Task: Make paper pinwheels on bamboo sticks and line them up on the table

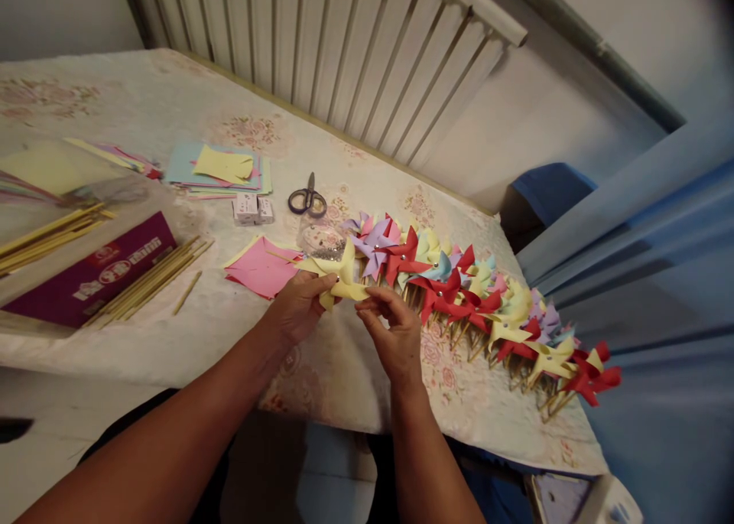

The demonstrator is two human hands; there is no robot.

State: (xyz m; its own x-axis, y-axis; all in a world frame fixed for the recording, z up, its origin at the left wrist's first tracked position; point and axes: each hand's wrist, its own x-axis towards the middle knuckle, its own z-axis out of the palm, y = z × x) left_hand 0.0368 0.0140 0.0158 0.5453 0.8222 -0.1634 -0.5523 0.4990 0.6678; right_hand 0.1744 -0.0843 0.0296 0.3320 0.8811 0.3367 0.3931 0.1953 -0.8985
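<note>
A yellow paper pinwheel (342,274) is held above the table's front edge between both hands. My left hand (298,307) grips its lower left side with thumb and fingers. My right hand (393,333) pinches its right flap with the fingertips. Just behind the pinwheel lies a pink paper square (261,268). A long row of finished pinwheels (475,298), in red, yellow, purple and pale blue, stretches from behind my hands to the table's right corner.
Scissors (308,200), a small white box (252,207) and a stack of coloured paper (221,170) lie further back. Wooden sticks (152,278) and a purple box (92,271) sit at left. A white railing (344,50) stands behind the cloth-covered table (143,103).
</note>
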